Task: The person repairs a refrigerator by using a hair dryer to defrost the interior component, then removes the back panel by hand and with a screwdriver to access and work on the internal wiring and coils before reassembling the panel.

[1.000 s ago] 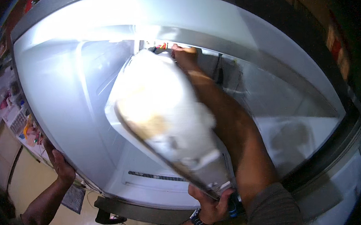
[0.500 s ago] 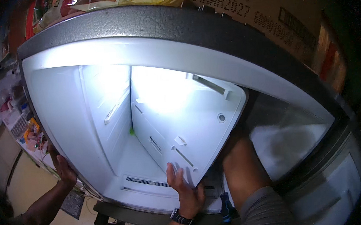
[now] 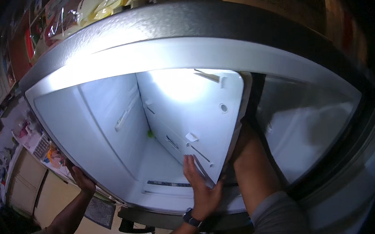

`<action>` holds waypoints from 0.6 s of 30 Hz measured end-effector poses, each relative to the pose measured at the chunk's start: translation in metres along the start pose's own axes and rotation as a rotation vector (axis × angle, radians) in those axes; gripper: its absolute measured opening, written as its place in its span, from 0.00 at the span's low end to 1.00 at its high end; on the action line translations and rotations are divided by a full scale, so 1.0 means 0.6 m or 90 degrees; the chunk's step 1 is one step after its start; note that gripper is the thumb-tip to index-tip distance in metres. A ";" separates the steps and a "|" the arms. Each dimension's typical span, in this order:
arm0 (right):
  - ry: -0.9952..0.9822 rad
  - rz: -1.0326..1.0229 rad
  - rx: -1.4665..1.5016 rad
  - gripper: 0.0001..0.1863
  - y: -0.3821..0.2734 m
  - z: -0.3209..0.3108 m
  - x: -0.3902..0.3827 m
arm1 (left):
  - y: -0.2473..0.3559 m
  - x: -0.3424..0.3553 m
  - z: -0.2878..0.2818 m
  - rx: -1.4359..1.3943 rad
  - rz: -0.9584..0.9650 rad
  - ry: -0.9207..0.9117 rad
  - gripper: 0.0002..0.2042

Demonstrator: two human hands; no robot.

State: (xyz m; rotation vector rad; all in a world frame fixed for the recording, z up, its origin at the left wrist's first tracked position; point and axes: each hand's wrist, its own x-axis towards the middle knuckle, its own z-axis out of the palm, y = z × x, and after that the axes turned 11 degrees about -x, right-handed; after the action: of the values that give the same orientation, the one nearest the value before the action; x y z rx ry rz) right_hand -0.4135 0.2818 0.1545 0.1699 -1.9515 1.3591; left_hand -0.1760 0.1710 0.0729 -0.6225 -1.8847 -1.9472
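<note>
A large white panel [image 3: 195, 107] with slots, clips and a round hole stands slanted inside the lit compartment of a refrigerator [image 3: 105, 62]. My left hand [image 3: 206, 194], with a dark watch on the wrist, holds the panel's lower edge. Its fingers lie along the white face and the thumb is at the edge. On the right, my right forearm [image 3: 256, 168] reaches in behind the panel's right side. Shadow and the panel hide that hand's fingers. A small bright green thing [image 3: 150, 133] shows at the panel's far foot.
Another person's hand [image 3: 84, 180] rests against the refrigerator's left outer side. Plastic-wrapped items [image 3: 101, 5] and a cardboard box [image 3: 266, 2] sit on top. A dark-framed glossy surface [image 3: 309, 121] lies to the right. A vent grille [image 3: 168, 184] runs along the compartment floor.
My view has shifted. The panel looks narrower and turned more edge-on, its right edge further left within the opening. My left hand stays at its lower edge.
</note>
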 end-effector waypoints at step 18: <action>0.011 0.016 0.056 0.21 0.015 0.079 0.028 | 0.232 0.230 -0.050 0.226 0.515 0.096 0.32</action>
State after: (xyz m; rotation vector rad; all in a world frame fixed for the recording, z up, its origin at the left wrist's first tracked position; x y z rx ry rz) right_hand -0.4531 0.2502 0.1503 0.1757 -1.8865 1.4600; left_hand -0.2184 0.1409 0.2645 -0.9085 -1.4873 -1.0854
